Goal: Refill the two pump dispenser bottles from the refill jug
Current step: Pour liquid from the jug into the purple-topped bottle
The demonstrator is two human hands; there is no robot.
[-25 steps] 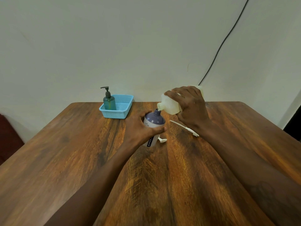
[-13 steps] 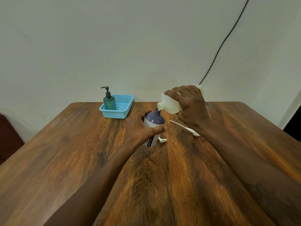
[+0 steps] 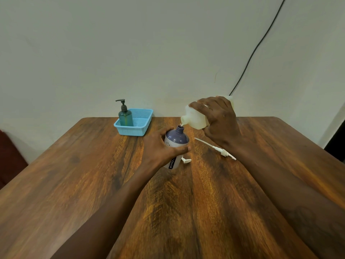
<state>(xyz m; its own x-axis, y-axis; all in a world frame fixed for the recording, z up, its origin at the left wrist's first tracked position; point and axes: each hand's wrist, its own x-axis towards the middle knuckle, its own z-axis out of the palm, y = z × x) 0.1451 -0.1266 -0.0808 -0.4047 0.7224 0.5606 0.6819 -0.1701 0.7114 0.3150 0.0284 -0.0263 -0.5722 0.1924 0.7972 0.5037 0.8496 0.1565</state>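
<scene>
A purple-topped white dispenser bottle (image 3: 177, 140) stands open on the wooden table (image 3: 93, 184), and my left hand (image 3: 160, 148) grips its body. My right hand (image 3: 220, 122) holds the pale refill jug (image 3: 195, 118) tipped sideways, its spout just above the bottle's neck. The bottle's white pump with its long tube (image 3: 216, 148) lies on the table to the right, partly hidden by my right wrist. A small white piece (image 3: 186, 160) lies beside the bottle's base. A teal pump bottle (image 3: 125, 114) with a dark pump stands in a light blue basket (image 3: 136, 128) at the back.
The table's far edge meets a plain wall, where a black cable (image 3: 257, 45) runs up to the right. A dark red object (image 3: 9, 156) sits past the table's left edge. My two forearms cross the near half of the table.
The jug stays tipped over the bottle's neck with almost no movement. Both hands keep their grips.
</scene>
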